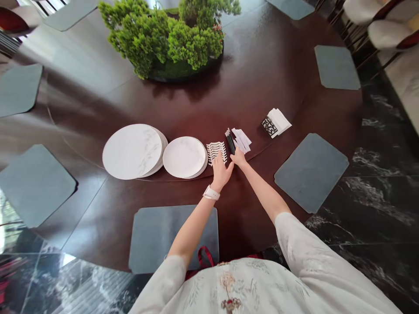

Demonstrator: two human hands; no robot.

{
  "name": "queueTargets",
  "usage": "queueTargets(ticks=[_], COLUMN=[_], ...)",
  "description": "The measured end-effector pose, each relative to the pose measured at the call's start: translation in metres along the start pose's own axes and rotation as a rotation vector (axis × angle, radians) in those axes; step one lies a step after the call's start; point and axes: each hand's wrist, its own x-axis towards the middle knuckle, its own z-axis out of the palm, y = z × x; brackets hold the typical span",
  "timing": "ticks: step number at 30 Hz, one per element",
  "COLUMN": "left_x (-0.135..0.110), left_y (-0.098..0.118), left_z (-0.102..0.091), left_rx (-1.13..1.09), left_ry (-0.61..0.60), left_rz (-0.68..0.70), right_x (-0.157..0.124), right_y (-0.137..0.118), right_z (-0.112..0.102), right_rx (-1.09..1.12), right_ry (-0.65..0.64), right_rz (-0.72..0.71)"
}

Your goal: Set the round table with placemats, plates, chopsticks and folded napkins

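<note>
My left hand [222,173], with a white watch band at the wrist, reaches over the near edge of a row of white wavy chopstick rests [216,150]. Its fingers are apart and touch the rests. Beside it, my right hand [239,157] has thumb and fingers around the near ends of a bundle of black chopsticks [230,139] with pale far tips. White paper sleeves [242,140] lie just right of the chopsticks, partly behind that hand. Left of the rests stand a stack of smaller white plates [184,156] and a stack of larger ones [131,150].
A dark patterned holder [269,126] with white napkins [279,121] sits to the right. Green plants in a planter [183,72] stand mid-table. Grey placemats [173,235] ring the round dark table [248,209]; chairs [386,32] are at the far right.
</note>
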Motion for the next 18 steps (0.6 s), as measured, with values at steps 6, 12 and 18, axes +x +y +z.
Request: queueTargets(ticks=[6, 12, 18], left_x=[-0.110, -0.224, -0.292], left_y=[-0.088, -0.127, -0.111], left_z=[-0.063, -0.119, -0.109], left_rx=[-0.109, -0.078, -0.106], left_ry=[-0.040, -0.076, -0.309], left_rz=[-0.148, -0.262, -0.135], right_x=[0.005, -0.117, -0.414], right_y=[-0.019, 0.000, 0.044], right_z=[0.015, -0.016, -0.075], right_rx=[-0.136, 0.237, 0.820], right_ry=[0.048, 0.261, 0.459], right_rz=[-0.064, -0.174, -0.277])
